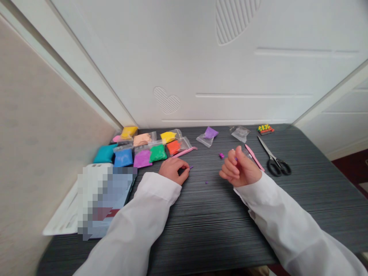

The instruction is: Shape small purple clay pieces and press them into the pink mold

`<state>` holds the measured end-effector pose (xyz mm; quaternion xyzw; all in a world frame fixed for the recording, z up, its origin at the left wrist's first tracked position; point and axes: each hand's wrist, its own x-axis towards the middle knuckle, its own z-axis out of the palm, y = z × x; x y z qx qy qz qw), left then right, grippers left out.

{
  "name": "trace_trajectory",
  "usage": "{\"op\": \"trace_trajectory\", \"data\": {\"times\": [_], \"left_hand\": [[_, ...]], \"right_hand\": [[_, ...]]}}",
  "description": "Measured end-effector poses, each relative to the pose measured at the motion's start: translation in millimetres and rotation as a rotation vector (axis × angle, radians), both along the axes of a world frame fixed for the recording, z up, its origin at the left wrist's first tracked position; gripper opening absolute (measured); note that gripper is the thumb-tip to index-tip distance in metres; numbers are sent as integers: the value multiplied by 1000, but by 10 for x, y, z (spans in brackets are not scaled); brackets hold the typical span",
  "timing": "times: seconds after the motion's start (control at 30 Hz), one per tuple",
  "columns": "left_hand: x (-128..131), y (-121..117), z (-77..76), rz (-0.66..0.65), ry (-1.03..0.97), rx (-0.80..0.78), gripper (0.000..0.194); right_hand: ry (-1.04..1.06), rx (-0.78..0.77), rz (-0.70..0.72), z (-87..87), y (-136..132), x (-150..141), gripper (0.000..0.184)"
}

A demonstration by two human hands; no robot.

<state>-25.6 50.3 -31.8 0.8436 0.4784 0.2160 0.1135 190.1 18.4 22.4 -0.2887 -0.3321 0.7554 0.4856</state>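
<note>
My left hand (pixel 173 169) rests on the dark striped table (pixel 218 214), fingers curled and pinching a tiny purple clay piece (pixel 191 167) at its fingertips. My right hand (pixel 238 168) is raised a little above the table, fingers curled, with a small purple bit (pixel 236 158) held at the fingertips. A small purple clay lump (pixel 221 155) lies between the hands, and a purple crumb (pixel 206 182) sits nearer me. An open bag of purple clay (pixel 209 135) lies further back.
Several bags of coloured clay (pixel 143 149) line the back left. Pink tweezers (pixel 185 151), a pink tool (pixel 254 157), black scissors (pixel 273 159), an empty clear bag (pixel 240 133) and a small figure with yellow and green dots (pixel 265 129) lie around. A white box (pixel 94 199) sits at left.
</note>
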Motion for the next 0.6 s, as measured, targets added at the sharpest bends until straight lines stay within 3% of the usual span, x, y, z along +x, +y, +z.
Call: {"op": "trace_trajectory", "data": {"times": [0.23,0.47,0.6], "left_hand": [[-7,-11,1,-3,-1,3,14],[-1,-2,-25,10,-42,21,17],[7,-12,-16,40,-90,46,17]], "right_hand": [[-26,-18,-91,-1,-28,-40,20],[-28,-8,-11,-21,16,-19,39],[-32,-6,-81,-35,-4,-44,28]]}}
